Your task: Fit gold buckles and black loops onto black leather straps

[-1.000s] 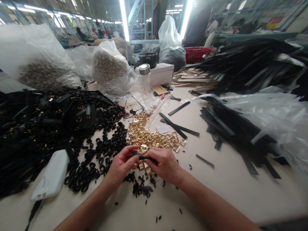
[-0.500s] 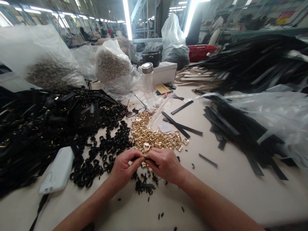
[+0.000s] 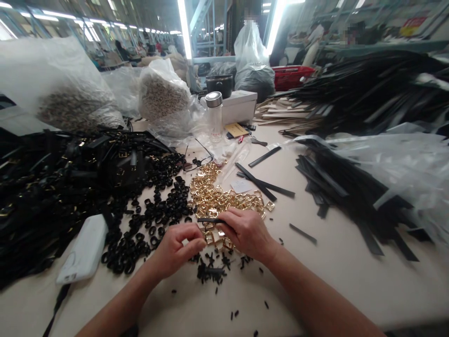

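Note:
A short black strap (image 3: 207,220) is held in my right hand (image 3: 247,234), pinched between thumb and fingers, with its free end pointing left. My left hand (image 3: 178,248) is just below and left of it, apart from the strap. Its fingers are curled, thumb and forefinger tips together, and whatever may be between them is too small to see. Beneath and beyond both hands spreads a heap of gold buckles (image 3: 228,201). Small black loops (image 3: 168,206) lie in a pile to the left. Near my wrists are scattered black scraps (image 3: 210,271).
Finished-looking black straps with buckles (image 3: 70,173) are heaped at left, behind a white power bank (image 3: 84,248). A glass bottle (image 3: 214,117) and eyeglasses (image 3: 198,164) stand and lie ahead. Black strips (image 3: 336,187) under plastic cover the right side. Bulging plastic bags (image 3: 163,91) line the back.
Both hands were together on the black strap. My left hand has let go and drawn back down and left, while the right hand keeps the strap, its end now showing.

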Available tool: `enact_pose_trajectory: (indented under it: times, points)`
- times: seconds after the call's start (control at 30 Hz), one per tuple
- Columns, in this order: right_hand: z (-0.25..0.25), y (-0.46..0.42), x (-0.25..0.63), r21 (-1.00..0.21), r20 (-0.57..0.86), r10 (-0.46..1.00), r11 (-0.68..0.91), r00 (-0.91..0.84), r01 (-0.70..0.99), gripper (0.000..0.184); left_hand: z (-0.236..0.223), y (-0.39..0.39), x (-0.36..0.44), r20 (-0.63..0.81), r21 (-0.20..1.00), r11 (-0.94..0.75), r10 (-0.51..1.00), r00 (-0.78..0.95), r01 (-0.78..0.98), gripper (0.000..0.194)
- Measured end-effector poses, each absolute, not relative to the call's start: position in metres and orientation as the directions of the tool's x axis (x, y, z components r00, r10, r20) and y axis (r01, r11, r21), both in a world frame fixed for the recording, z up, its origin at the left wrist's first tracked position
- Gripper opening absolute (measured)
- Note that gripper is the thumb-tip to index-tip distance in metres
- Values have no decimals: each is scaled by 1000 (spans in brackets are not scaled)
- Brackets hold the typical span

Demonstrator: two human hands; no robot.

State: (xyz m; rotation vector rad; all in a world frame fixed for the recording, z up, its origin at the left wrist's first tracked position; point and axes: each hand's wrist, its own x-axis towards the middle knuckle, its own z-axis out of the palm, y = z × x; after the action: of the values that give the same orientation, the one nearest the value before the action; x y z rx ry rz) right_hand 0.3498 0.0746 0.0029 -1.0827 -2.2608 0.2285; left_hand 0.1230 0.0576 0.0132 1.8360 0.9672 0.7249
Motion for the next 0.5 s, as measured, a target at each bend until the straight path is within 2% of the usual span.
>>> enact_pose_trajectory:
  times: [0.07, 0.13, 0.27, 0.33, 0.4, 0.5]
  points:
    - [4, 73, 349, -367, 462, 723, 683, -513, 632, 35, 9, 60, 126, 76, 872, -240, 927, 367, 426, 38]
    - [5, 71, 349, -331, 476, 693, 712, -541, 620, 35, 5, 63, 128, 54, 878, -178, 959, 278, 444, 36]
    - [10, 68, 349, -278, 471, 666, 734, -578, 619, 30, 8, 63, 131, 36, 925, -104, 981, 189, 364, 29]
    - [19, 65, 346, -304, 425, 692, 716, -584, 628, 30, 13, 60, 132, 27, 962, -79, 980, 195, 263, 31]
    - [33, 56, 343, -413, 328, 745, 666, -580, 622, 31, 20, 55, 131, 7, 987, -43, 974, 227, 155, 34]
    - [53, 38, 337, -718, 85, 798, 465, -597, 518, 34, 30, 42, 125, -47, 997, 26, 944, 326, 70, 34]
